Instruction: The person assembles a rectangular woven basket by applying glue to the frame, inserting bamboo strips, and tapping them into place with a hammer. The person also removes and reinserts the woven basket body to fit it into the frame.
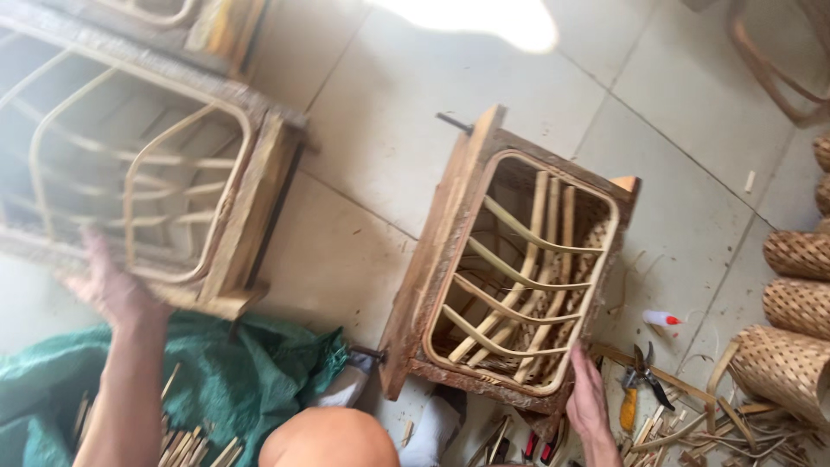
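My left hand (111,285) presses against the near edge of a large wooden mould frame (251,207) with a bent cane frame inside it, lifted and tilted at the left. My right hand (586,399) grips the near rim of a second wooden mould box (441,251) standing on the tiled floor at centre. That box holds a cane rim and several crossed bamboo strips (519,285). My bare knee (330,439) shows at the bottom.
A green cloth (233,372) lies over cut bamboo sticks at lower left. Pruning shears with a yellow handle (638,385), a small white bottle with a red cap (660,319), loose bamboo strips and woven baskets (791,363) sit at the right.
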